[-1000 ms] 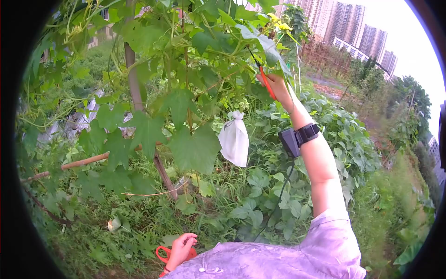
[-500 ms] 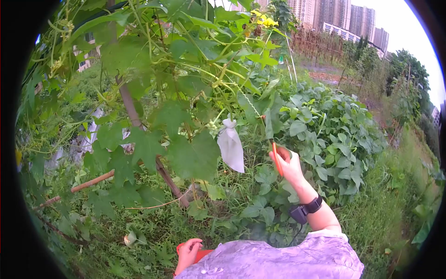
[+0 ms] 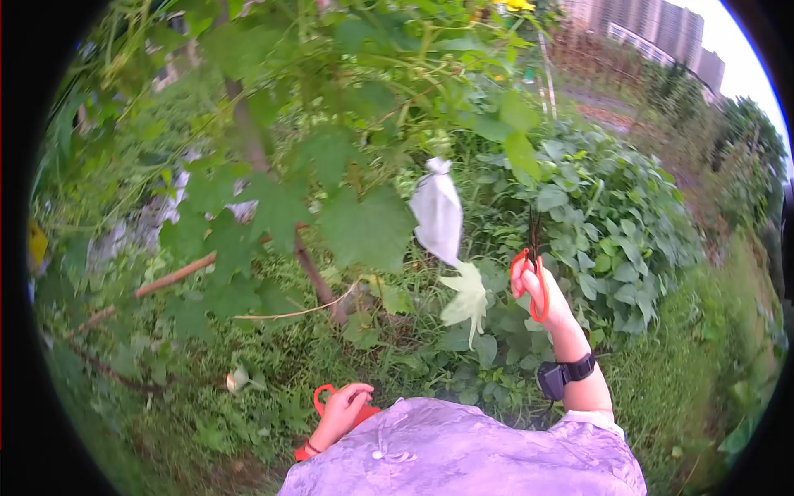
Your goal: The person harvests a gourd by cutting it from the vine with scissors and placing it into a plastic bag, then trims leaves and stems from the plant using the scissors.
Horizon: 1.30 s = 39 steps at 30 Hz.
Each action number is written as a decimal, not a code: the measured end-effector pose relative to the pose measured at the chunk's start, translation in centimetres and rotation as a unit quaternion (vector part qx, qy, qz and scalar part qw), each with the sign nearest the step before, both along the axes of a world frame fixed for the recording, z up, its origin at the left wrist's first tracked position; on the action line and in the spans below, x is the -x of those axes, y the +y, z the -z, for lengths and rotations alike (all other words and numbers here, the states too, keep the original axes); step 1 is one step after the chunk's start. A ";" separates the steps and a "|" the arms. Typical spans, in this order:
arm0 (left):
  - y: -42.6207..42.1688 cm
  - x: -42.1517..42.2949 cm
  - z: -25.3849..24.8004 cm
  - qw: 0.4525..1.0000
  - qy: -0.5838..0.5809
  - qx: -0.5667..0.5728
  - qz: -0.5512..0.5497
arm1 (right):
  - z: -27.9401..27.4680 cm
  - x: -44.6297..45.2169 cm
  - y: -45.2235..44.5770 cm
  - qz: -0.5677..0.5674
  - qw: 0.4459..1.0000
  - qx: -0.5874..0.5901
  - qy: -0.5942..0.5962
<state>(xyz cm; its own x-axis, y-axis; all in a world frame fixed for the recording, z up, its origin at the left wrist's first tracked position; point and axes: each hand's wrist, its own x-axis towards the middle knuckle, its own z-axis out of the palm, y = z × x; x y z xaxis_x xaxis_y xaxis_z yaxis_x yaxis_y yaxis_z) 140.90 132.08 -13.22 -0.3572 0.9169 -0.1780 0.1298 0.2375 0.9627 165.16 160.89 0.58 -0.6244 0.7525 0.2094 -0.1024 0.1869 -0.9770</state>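
Observation:
My right hand point(image 3: 536, 289) is closed on red-handled scissors point(image 3: 538, 307), whose dark blades point upward in front of the leafy bushes. To the left of it, a pale green leaf point(image 3: 466, 301) is in the air below a white bag point(image 3: 437, 212) that hangs from the vine, tied at its top. Low in the view, my left hand point(image 3: 343, 412) is close to my body with its fingers curled. A red object point(image 3: 324, 400) with a loop shows beside and behind this hand; whether the fingers grip it cannot be made out.
Vines with broad leaves point(image 3: 365, 227) fill the upper left around a wooden post point(image 3: 313, 269). A slanting stick point(image 3: 178, 275) crosses at the left. Dense bushes point(image 3: 616, 240) stand at the right, with tall buildings point(image 3: 662, 33) far behind.
My right hand has come down from the vine with the scissors, which now point up. The pale leaf has appeared below the white bag. My left hand stays low by my body.

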 end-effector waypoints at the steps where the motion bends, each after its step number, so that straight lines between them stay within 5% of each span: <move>1: -0.1 0.0 0.0 1.000 -0.004 0.002 -0.022 | 0.3 0.6 -0.4 -0.007 1.000 0.009 -0.026; 7: -0.8 -0.4 -1.7 1.000 0.001 -0.007 -0.022 | 2.7 6.7 -1.6 -0.105 0.989 0.058 -0.088; 9: -1.9 -0.3 -1.5 1.000 0.001 0.005 -0.031 | 4.3 8.8 0.0 -0.049 0.966 -0.105 -0.230; 13: -3.7 -0.4 -1.3 0.998 -0.013 0.009 -0.060 | 0.8 14.6 2.3 -0.024 0.925 -0.194 -0.324; 15: -4.4 -0.4 -1.2 0.998 -0.017 0.010 -0.067 | -0.9 18.2 4.7 -0.003 0.853 -0.309 -0.420; 22: -6.6 0.3 -0.6 0.994 -0.034 0.003 -0.108 | -2.9 26.9 10.9 0.038 0.666 -0.331 -0.668; 27: -8.6 1.4 1.4 0.987 -0.056 -0.009 -0.147 | -1.6 29.3 9.7 0.001 0.602 -0.328 -0.728; 30: -8.8 1.9 1.4 0.984 -0.066 -0.019 -0.163 | -2.4 29.8 7.9 -0.042 0.473 -0.358 -0.804; 34: -8.7 2.6 1.1 0.986 -0.051 -0.010 -0.156 | -2.0 29.5 7.1 -0.043 0.444 -0.362 -0.818; 39: -8.6 3.4 1.6 0.986 -0.064 -0.013 -0.154 | 3.2 28.3 9.1 -0.010 0.514 -0.377 -0.770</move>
